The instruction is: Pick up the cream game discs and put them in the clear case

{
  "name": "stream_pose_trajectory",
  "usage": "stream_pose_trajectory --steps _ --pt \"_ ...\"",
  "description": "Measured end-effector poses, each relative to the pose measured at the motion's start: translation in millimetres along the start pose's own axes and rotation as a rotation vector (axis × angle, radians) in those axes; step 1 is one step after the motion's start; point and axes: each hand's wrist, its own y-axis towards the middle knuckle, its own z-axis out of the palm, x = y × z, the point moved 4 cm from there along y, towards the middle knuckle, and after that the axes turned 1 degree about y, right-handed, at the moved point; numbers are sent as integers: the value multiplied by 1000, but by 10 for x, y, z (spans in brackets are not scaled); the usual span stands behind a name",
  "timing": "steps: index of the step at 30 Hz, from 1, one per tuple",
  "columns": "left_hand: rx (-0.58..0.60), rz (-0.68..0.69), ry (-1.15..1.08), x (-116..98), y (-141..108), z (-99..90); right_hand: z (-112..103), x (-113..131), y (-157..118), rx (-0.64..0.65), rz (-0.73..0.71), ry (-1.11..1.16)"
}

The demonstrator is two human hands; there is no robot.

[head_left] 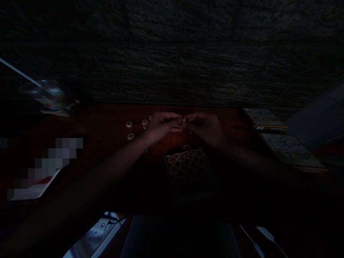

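Both my hands meet over the dark wooden table. Between the fingertips of my left hand (164, 123) and my right hand (205, 125) is a small pale round Chinese chess piece (184, 120), pinched from both sides. Nearer to me lies a shallow box (185, 199) with rows of Chinese chess pieces (182, 157) in it, marked in red and dark characters. Another piece (187, 147) lies just beyond its far edge. Several loose pieces (129, 124) are scattered left of my left hand, some partly hidden by it. The box's near part is too dark to make out.
A rough stone wall (177, 64) rises behind the table. Two flat boxes (264, 118) lie at the right. On the left stand a clear cup (49, 95) with a straw and a flat tablet-like object (34, 191), partly blurred out.
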Motion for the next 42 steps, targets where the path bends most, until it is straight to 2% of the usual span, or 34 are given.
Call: stream_pose_trajectory --steps 8,14,18,27,37,42 --pt "35 -46 -87 -31 -15 14 8 18 -32 29 -167 -184" --pt "-12 -65 -112 -10 -3 -4 -15 115 -46 -12 -269 -424" --pt "-41 -76 -124 6 0 -17 -11 150 -68 -9 -291 -501" --pt "-32 -110 -99 -32 -30 -19 6 141 -116 -1 -282 -459" --pt "-42 -134 -41 -86 -35 2 -10 189 -186 -21 -206 -334" --pt "-46 -126 -29 -81 -6 -28 -79 317 -191 -49 -191 -325"
